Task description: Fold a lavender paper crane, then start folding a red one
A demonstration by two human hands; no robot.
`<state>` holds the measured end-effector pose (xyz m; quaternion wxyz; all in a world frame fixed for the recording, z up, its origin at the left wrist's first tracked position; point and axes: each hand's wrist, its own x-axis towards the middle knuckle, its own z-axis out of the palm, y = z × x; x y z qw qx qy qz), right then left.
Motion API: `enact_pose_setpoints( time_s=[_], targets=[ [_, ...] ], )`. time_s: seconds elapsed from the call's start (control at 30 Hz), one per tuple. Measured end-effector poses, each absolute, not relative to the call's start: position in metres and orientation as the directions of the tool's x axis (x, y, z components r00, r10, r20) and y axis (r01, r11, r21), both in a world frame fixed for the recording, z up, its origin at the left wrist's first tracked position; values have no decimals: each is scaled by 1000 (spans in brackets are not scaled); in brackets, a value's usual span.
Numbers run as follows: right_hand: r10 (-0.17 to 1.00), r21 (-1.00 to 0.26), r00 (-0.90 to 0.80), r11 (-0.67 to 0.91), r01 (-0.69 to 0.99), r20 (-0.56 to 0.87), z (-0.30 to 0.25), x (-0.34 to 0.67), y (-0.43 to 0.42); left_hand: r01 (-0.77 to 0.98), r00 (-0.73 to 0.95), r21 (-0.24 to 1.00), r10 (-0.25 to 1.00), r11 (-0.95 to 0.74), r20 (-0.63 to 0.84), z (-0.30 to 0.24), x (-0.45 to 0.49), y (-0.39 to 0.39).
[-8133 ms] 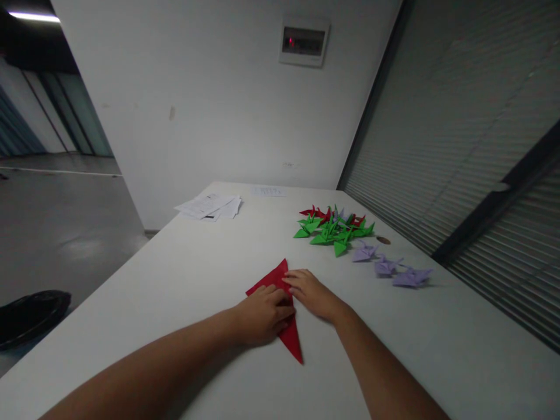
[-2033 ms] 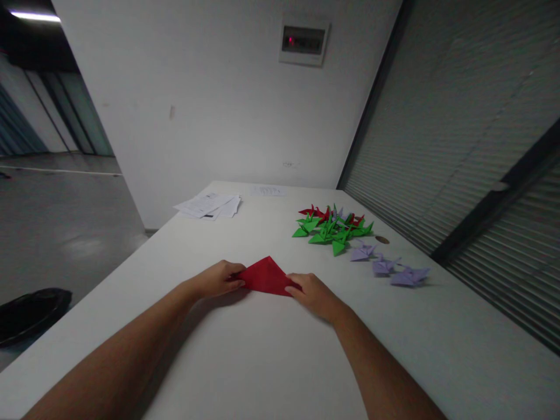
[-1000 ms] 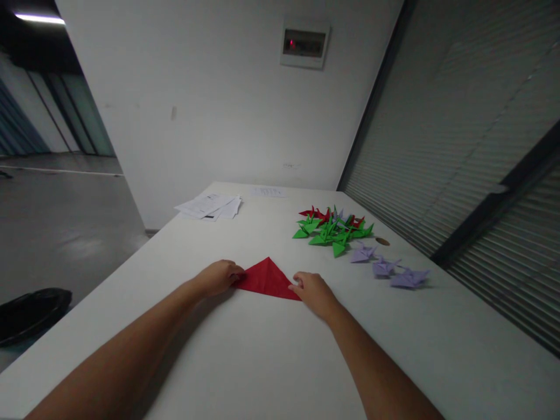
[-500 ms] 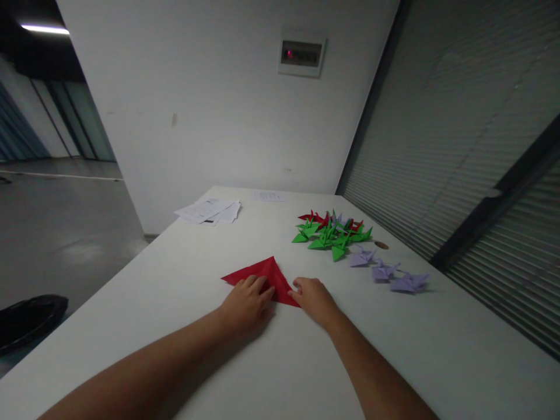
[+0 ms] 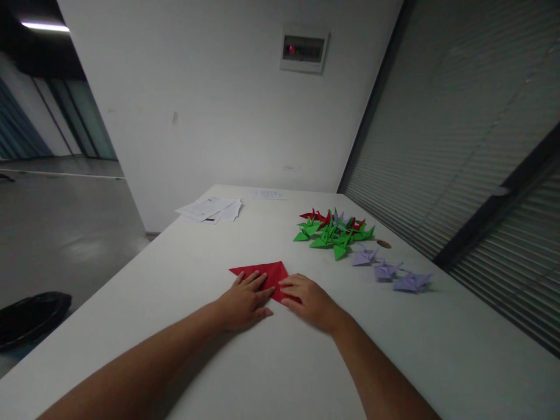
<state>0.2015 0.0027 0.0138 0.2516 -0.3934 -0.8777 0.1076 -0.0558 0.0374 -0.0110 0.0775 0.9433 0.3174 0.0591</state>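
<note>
A folded sheet of red origami paper [image 5: 272, 272] lies flat on the white table, with a long point toward the left and a corner at the top. My left hand [image 5: 246, 303] rests on its lower left part, fingers spread and stretched out. On the paper's right part lies my right hand [image 5: 310, 298], its fingers extended and pressing on the surface near the right edge. The fingers of both hands cover the paper's lower edge in part.
Several green paper cranes [image 5: 326, 236] sit in a group with red cranes [image 5: 317, 216] behind. Lilac cranes [image 5: 411, 282] line the right side, near a brown oval spot [image 5: 384, 244]. Papers [image 5: 210, 209] lie at the far left. A black bin [image 5: 35, 318] stands left of the table [image 5: 280, 373].
My right hand has moved left onto the paper, its fingers now laid out instead of pinching the right corner. The paper looks turned slightly, and my left hand's fingers are more spread.
</note>
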Motion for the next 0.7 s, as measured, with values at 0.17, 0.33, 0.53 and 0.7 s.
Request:
enact_pose_setpoints(
  time_s=[0.17, 0.33, 0.53, 0.7],
  targets=[
    [739, -506, -639, 644, 574, 215, 11, 197, -6, 553, 822, 190, 569, -811, 35, -6, -63, 39],
    [750, -545, -648, 600, 585, 130, 10, 198, -7, 559, 819, 182, 573, -809, 30, -6, -73, 45],
    [738, -523, -666, 612, 594, 107, 15, 194, -11, 672, 731, 153, 682, -724, 15, -12, -89, 63],
    [714, -518, -685, 645, 561, 148, 14, 190, -12, 760, 639, 152, 769, -632, 1, -15, -99, 74]
  ],
)
